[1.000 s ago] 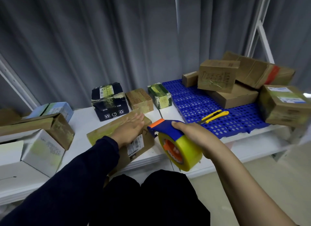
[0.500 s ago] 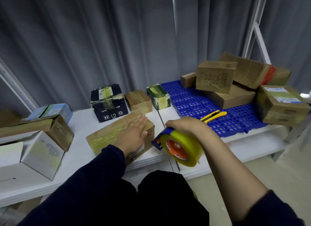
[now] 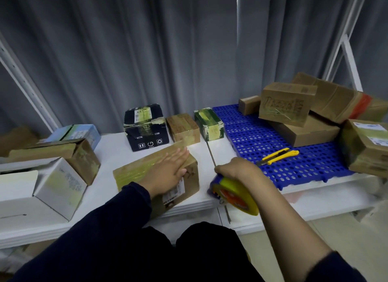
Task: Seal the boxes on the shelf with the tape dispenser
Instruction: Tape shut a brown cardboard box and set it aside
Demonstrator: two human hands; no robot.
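Cardboard box (image 3: pixel 190 176) at the shelf's (image 3: pixel 105 153) front edge: your left hand (image 3: pixel 168 172) lies open and flat on top. Your right hand (image 3: pixel 237 169) grips the tape dispenser (image 3: pixel 235 194) just beside it. The box probably handles light and stiff, so press on the lid, not the walls.

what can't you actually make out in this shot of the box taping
- Head view: the tape dispenser handle and blade are covered by the right hand.
- Head view: the top seam of the brown box lies under the flat left hand.
- Head view: the box's shipping label is too blurred to read.
- Head view: the right-edge box is cut off by the frame.
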